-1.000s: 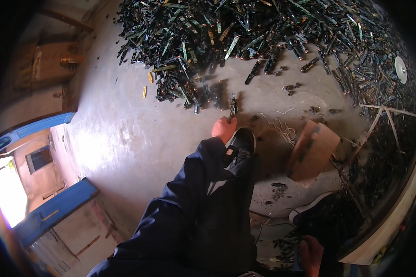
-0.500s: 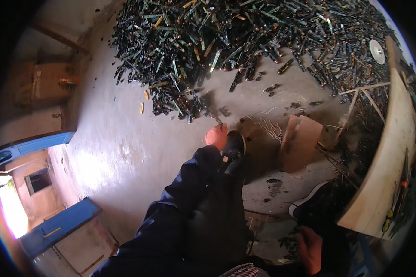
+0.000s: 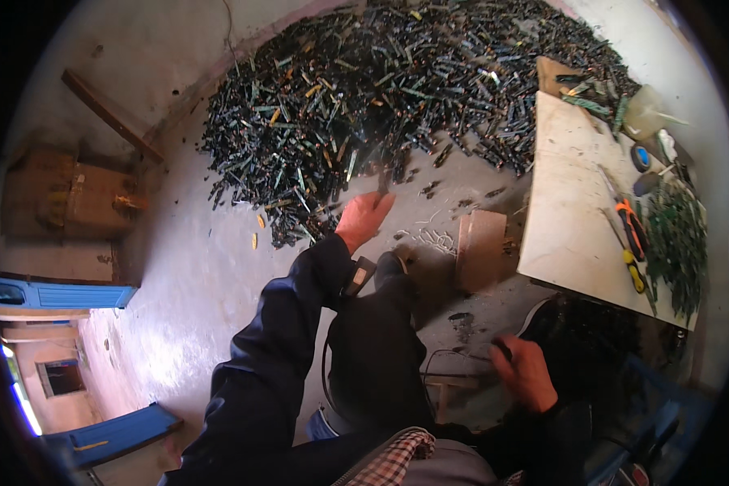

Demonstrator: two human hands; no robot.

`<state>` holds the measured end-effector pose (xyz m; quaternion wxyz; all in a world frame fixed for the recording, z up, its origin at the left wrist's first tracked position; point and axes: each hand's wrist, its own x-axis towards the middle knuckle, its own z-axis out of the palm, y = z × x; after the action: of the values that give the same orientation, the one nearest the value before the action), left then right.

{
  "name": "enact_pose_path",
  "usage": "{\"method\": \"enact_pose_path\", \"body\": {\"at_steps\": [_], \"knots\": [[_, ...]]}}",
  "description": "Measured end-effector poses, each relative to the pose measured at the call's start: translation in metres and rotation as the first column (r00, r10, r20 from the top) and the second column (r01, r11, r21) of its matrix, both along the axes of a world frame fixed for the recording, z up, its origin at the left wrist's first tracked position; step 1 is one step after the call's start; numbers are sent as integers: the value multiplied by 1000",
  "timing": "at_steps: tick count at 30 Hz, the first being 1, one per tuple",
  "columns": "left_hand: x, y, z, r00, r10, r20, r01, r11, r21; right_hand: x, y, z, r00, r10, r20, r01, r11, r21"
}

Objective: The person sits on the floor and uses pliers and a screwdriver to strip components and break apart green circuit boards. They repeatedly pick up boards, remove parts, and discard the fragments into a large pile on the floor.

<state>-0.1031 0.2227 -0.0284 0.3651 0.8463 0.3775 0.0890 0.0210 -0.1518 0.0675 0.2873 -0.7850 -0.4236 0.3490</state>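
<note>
noted blurred strip [image 3: 383, 176] pinched in left hand [image 3: 364, 219], jutting up beyond fingertips toward pile [image 3: 316, 105]. noted right hand [image 3: 528, 374] partly curled, well apart; cannot tell whether gripping anything.

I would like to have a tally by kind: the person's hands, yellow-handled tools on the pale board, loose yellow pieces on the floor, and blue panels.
Hands (left hand, right hand): 2
Yellow-handled tool: 1
Loose yellow pieces: 2
Blue panels: 2
Total: 7
</note>
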Motion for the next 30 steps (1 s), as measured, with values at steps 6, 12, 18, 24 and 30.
{"method": "enact_pose_path", "body": {"at_steps": [6, 12, 18, 24, 30], "knots": [[4, -45, 131, 942, -335, -25, 327, 898, 293, 6, 18, 8, 996, -85, -13, 85, 956, 281], [-11, -133, 189, 851, -513, 115, 444, 818, 365, 2, 24, 31, 885, -214, -413, 396, 812, 429], [-24, -252, 176, 741, -660, 126, 614, 741, 272, 2, -8, 64, 747, -261, -612, 577, 712, 401], [-45, -304, 153, 684, -721, 112, 684, 687, 246, -10, -55, 76, 817, -227, -529, 454, 820, 349], [-51, -307, 148, 817, -524, 243, 566, 809, -160, -19, -94, 56, 691, -187, -698, 621, 647, 442]]}}
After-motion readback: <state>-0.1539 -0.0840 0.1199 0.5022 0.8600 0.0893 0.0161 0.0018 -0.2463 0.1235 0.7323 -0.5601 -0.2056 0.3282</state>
